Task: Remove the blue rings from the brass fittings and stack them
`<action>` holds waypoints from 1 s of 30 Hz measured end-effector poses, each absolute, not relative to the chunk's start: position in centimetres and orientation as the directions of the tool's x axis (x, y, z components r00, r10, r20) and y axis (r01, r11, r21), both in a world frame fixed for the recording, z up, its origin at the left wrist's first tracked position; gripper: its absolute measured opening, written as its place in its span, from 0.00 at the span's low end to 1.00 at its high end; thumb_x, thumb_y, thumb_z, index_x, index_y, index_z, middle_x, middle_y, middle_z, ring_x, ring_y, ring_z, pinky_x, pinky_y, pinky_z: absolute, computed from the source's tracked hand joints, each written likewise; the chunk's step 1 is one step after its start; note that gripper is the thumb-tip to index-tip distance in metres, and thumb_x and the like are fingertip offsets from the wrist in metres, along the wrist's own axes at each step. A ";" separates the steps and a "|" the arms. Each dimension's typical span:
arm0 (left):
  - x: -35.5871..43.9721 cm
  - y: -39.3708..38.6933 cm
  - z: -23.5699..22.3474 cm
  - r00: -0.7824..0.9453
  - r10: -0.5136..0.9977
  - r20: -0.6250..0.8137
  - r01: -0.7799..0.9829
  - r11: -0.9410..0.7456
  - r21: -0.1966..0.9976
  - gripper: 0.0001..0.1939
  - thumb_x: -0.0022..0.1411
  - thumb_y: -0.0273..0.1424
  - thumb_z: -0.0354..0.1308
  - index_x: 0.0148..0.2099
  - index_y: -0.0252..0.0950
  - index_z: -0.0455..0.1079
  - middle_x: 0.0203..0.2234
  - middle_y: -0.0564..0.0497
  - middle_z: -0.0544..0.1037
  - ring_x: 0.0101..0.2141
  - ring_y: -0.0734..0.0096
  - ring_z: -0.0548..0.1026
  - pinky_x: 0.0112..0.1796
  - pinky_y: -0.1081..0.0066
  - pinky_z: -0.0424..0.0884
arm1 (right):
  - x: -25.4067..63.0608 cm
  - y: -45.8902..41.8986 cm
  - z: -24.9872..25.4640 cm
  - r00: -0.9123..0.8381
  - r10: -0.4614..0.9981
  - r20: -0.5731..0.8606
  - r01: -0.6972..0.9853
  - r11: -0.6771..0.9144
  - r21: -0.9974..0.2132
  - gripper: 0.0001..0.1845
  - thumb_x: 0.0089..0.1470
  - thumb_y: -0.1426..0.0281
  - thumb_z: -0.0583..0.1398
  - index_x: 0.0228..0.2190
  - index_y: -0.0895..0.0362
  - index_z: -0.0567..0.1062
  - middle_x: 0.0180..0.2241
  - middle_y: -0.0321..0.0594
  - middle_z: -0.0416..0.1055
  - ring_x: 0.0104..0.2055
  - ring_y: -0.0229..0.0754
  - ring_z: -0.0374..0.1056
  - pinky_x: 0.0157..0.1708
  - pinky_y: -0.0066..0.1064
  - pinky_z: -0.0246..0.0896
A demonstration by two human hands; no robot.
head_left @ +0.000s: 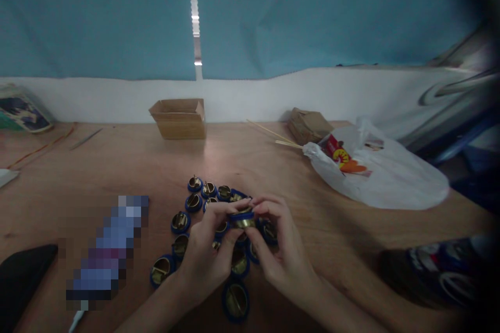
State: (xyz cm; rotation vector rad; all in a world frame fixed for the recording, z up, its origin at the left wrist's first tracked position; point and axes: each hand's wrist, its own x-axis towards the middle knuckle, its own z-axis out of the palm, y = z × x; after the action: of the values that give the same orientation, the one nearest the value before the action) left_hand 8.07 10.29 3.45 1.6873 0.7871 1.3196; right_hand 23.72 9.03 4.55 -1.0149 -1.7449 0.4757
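Now gripping one blue-rimmed piece (242, 218) from both sides, pinched between thumb and fingertips of the left hand (209, 250) and likewise of the right hand (281, 250). Held up over the near middle of the table (128, 161), with brass-coloured metal showing below the blue band. Surrounded on the wood by more pieces (235, 300) of the same sort, many with a pin across the top, some partly hidden by the hands. Farther left, a pixelated slab (109, 252) with a white cable (77, 318) at its near end, then a dark thing (27, 281) at the edge of view. To the right, a dark bottle (441, 273), partly in shadow; beyond it, a white bag (406, 179) with a red and yellow packet (339, 155). Toward the wall (250, 101), an open carton (180, 126) and, beside the bag, a brown bundle (308, 124).
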 end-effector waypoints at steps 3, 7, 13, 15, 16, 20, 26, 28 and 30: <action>8.2 10.2 3.3 0.246 0.870 0.428 -0.069 -0.425 0.902 0.15 0.66 0.19 0.50 0.51 0.43 0.58 0.53 0.45 0.76 0.54 0.64 0.74 0.52 0.63 0.74 | 23.9 9.1 4.5 -0.130 0.828 0.545 0.411 0.546 -0.731 0.16 0.58 0.76 0.57 0.48 0.54 0.62 0.47 0.44 0.61 0.48 0.43 0.63 0.44 0.36 0.65; 8.3 10.3 3.1 0.270 0.862 0.429 -0.048 -0.433 0.900 0.16 0.67 0.19 0.47 0.53 0.43 0.55 0.56 0.43 0.73 0.57 0.63 0.71 0.54 0.60 0.72 | 24.0 9.1 4.6 -0.137 0.828 0.544 0.440 0.543 -0.715 0.14 0.58 0.75 0.58 0.46 0.53 0.63 0.45 0.42 0.63 0.46 0.42 0.66 0.42 0.35 0.66; 8.2 10.1 2.4 0.226 0.822 0.523 0.121 -0.556 0.822 0.20 0.67 0.18 0.49 0.56 0.43 0.52 0.60 0.40 0.67 0.58 0.63 0.69 0.55 0.57 0.71 | 24.2 8.9 4.1 -0.127 0.856 0.501 0.424 0.503 -0.753 0.15 0.60 0.73 0.57 0.47 0.51 0.61 0.49 0.44 0.68 0.50 0.44 0.69 0.45 0.37 0.69; 8.2 10.0 2.2 0.220 0.817 0.532 0.133 -0.566 0.814 0.20 0.67 0.19 0.50 0.55 0.43 0.52 0.61 0.39 0.66 0.57 0.62 0.70 0.53 0.56 0.72 | 24.3 8.8 3.8 -0.121 0.874 0.471 0.414 0.475 -0.776 0.15 0.60 0.72 0.58 0.47 0.50 0.60 0.48 0.43 0.70 0.49 0.44 0.71 0.45 0.36 0.71; 8.1 10.0 2.1 0.228 0.817 0.529 0.142 -0.566 0.812 0.20 0.67 0.19 0.50 0.55 0.43 0.53 0.61 0.38 0.65 0.57 0.61 0.70 0.53 0.56 0.72 | 24.4 8.8 3.7 -0.118 0.878 0.464 0.416 0.468 -0.780 0.15 0.61 0.72 0.58 0.47 0.50 0.60 0.48 0.42 0.72 0.48 0.43 0.72 0.44 0.36 0.72; 8.0 10.2 2.0 0.253 0.811 0.527 0.195 -0.576 0.794 0.20 0.67 0.19 0.50 0.56 0.42 0.53 0.58 0.39 0.68 0.57 0.61 0.71 0.53 0.58 0.72 | 24.4 8.8 3.6 -0.116 0.867 0.485 0.452 0.481 -0.751 0.17 0.60 0.71 0.58 0.49 0.49 0.61 0.47 0.42 0.73 0.47 0.43 0.73 0.44 0.36 0.73; 8.1 10.1 2.4 0.268 0.831 0.487 0.255 -0.548 0.796 0.20 0.66 0.19 0.49 0.56 0.42 0.53 0.51 0.43 0.74 0.52 0.65 0.75 0.48 0.64 0.75 | 24.2 8.9 4.6 -0.142 0.821 0.553 0.493 0.543 -0.680 0.16 0.60 0.71 0.60 0.48 0.51 0.63 0.47 0.42 0.75 0.48 0.42 0.74 0.46 0.34 0.73; 8.2 10.0 2.5 0.260 0.843 0.471 0.266 -0.532 0.804 0.19 0.65 0.18 0.49 0.54 0.41 0.52 0.49 0.44 0.74 0.49 0.65 0.77 0.45 0.64 0.76 | 24.2 9.0 4.7 -0.158 0.806 0.571 0.489 0.566 -0.664 0.17 0.59 0.71 0.61 0.48 0.52 0.64 0.47 0.43 0.75 0.49 0.42 0.74 0.47 0.33 0.72; 8.2 10.0 2.5 0.246 0.856 0.455 0.276 -0.512 0.813 0.19 0.65 0.18 0.48 0.53 0.42 0.52 0.46 0.44 0.75 0.46 0.65 0.78 0.41 0.65 0.77 | 24.2 9.0 4.7 -0.165 0.793 0.586 0.487 0.582 -0.651 0.17 0.58 0.72 0.61 0.48 0.52 0.64 0.47 0.43 0.75 0.49 0.42 0.74 0.48 0.34 0.71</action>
State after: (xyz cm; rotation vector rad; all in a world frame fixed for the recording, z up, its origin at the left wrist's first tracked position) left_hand 8.21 10.00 2.52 1.9285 1.0293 1.2586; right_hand 24.20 8.97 4.74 -1.0447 -1.8191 0.3855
